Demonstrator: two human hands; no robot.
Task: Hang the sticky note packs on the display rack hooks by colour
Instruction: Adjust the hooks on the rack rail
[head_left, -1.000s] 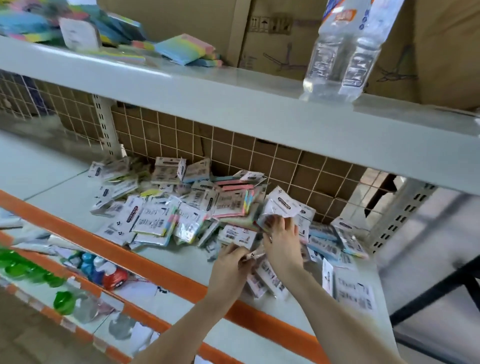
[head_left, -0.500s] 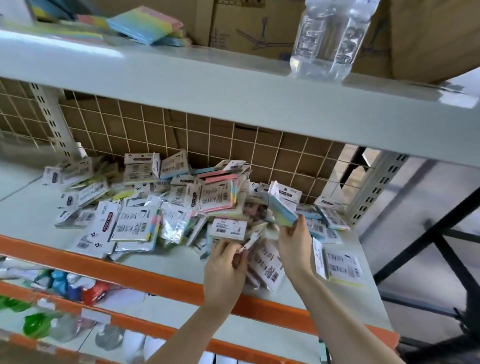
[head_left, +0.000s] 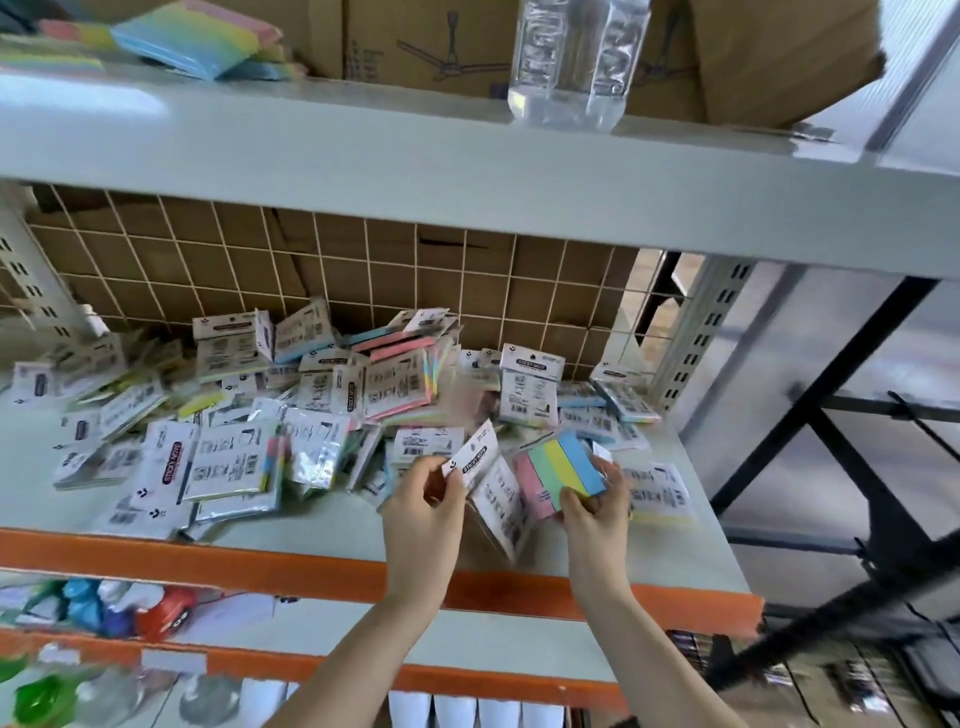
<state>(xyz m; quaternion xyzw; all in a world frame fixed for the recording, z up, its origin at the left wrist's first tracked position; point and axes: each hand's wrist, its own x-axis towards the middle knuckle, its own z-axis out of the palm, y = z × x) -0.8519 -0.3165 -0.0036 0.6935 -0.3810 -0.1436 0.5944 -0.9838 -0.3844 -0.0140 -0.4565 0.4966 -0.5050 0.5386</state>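
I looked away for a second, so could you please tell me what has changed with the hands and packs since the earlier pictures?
The right hand has lifted a pink, green, yellow and blue striped sticky note pack off the pile and turned its coloured face up, nearer the left hand. The left hand still pinches a white-carded clear-wrapped pack. The heap of packs on the grey shelf stays put.
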